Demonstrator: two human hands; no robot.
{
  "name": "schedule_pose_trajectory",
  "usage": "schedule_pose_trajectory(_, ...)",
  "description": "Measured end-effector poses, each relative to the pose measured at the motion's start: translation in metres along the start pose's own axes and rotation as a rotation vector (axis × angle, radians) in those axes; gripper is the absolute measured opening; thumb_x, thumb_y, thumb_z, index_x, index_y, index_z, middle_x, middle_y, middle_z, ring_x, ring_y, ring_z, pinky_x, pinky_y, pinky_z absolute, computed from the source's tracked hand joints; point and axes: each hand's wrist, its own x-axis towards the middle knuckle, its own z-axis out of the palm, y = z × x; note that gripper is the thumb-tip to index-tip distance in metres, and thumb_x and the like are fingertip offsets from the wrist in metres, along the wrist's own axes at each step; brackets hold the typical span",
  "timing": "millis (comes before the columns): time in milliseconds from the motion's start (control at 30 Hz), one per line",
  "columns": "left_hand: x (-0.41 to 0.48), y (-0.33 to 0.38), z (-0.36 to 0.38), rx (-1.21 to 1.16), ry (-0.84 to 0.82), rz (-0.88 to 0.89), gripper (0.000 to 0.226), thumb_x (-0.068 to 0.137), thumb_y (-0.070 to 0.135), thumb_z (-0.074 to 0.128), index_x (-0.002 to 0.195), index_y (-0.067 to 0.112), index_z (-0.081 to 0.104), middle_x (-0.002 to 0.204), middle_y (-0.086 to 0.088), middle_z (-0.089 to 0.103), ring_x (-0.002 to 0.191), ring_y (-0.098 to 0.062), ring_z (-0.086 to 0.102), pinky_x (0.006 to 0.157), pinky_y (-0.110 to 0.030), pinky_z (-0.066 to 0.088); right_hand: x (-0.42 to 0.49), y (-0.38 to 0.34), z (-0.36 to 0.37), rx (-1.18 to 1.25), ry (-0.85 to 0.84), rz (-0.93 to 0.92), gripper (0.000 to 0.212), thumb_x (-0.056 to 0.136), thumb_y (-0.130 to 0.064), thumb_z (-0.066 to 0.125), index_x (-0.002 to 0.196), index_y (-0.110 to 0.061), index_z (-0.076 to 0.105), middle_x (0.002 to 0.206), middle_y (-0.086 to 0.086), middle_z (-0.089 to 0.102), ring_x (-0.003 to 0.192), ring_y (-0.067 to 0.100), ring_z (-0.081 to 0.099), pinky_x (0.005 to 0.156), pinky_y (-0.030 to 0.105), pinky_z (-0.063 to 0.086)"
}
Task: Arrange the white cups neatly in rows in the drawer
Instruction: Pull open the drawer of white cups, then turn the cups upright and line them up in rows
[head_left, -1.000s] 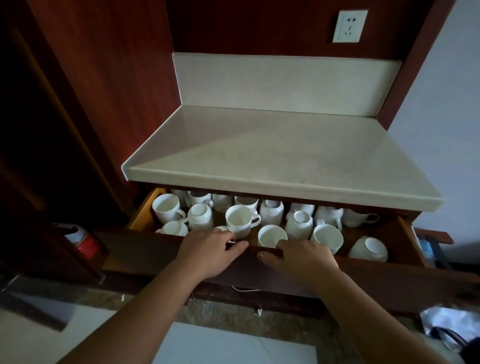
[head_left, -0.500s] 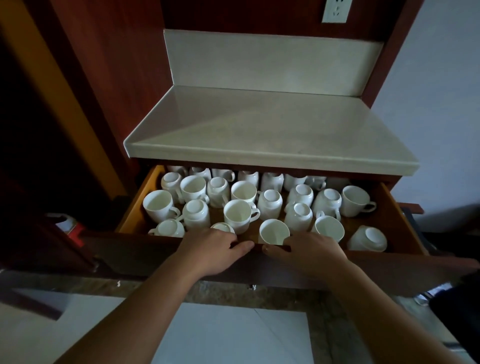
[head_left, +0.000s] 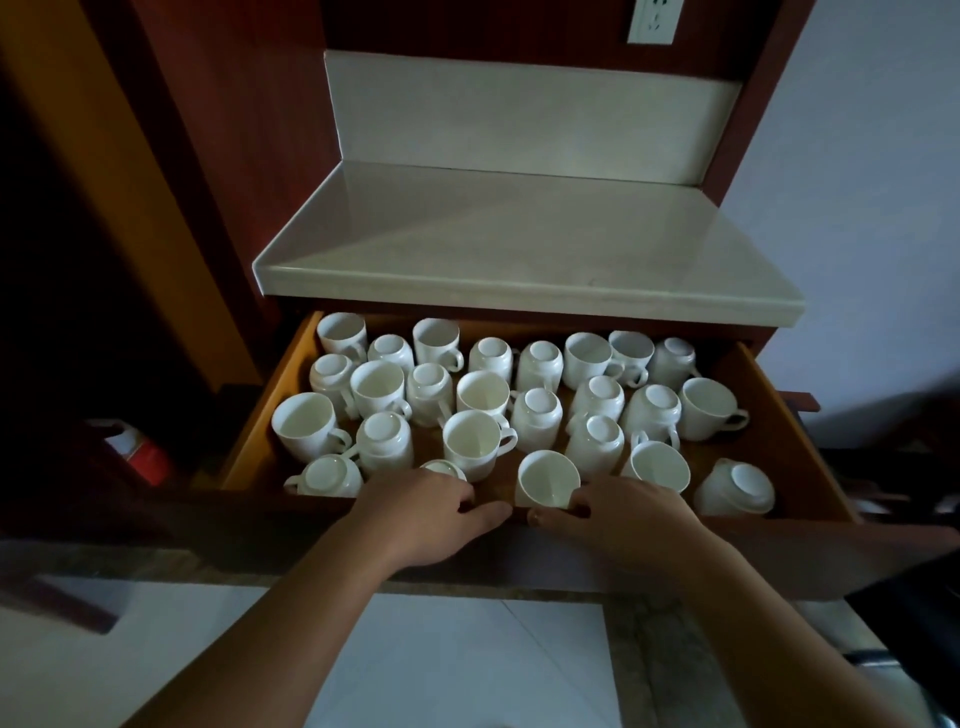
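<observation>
There are roughly twenty-five white cups (head_left: 472, 441), one drawer (head_left: 260, 436), one countertop (head_left: 519, 249), one socket (head_left: 653, 21).

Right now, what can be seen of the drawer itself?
The drawer is wooden, with a dark brown front panel and lighter, orange-brown inner walls. It stands open under a pale stone-look countertop. Its floor is crowded with white cups, some upright, some upside down, in no tidy rows. The left hand and right hand both grip the top edge of its front panel near the middle, fingers curled over it.
</observation>
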Motion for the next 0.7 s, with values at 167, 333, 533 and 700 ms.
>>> schedule_pose_trajectory(167,-0.012,0.001,-0.004,-0.064,-0.095,-0.017,0.071,0.081,0.092,0.029,0.081,0.029,0.062,0.081,0.007,0.062,0.074,-0.010,0.061,0.068,-0.036,0.054,-0.012,-0.004,0.002,0.006,-0.054,0.005,0.083,0.069,-0.100,0.027,0.074,-0.028,0.066,0.071,-0.008,0.065,0.067,0.003,0.063,0.063,0.023,0.044)
schedule_pose_trajectory(333,-0.016,0.000,-0.009,-0.107,-0.156,-0.028,0.068,0.082,0.092,0.031,0.084,0.032,0.063,0.081,0.008,0.064,0.076,-0.010,0.063,0.074,-0.040,0.058,-0.014,-0.007,0.002,0.013,-0.081,0.002,0.086,0.069,-0.100,0.027,0.073,-0.024,0.067,0.070,-0.006,0.067,0.065,0.005,0.064,0.070,0.029,0.055)
schedule_pose_trajectory(533,-0.009,-0.001,-0.022,-0.195,-0.308,-0.044,0.058,0.085,0.086,0.042,0.091,0.034,0.066,0.087,0.006,0.065,0.080,-0.012,0.065,0.077,-0.039,0.056,0.003,-0.003,-0.011,0.115,-0.327,-0.014,0.070,0.077,-0.090,0.041,0.069,-0.025,0.062,0.068,-0.003,0.065,0.062,0.006,0.059,0.077,0.029,0.051)
schedule_pose_trajectory(700,0.006,-0.024,-0.039,-0.344,-0.278,-0.048,0.041,0.088,0.076,0.051,0.102,0.041,0.068,0.094,0.013,0.071,0.085,-0.005,0.067,0.085,-0.038,0.059,0.036,0.000,-0.035,0.158,-0.459,-0.052,0.061,0.093,-0.074,0.044,0.094,-0.020,0.073,0.089,-0.002,0.072,0.080,0.006,0.065,0.087,0.029,0.050)
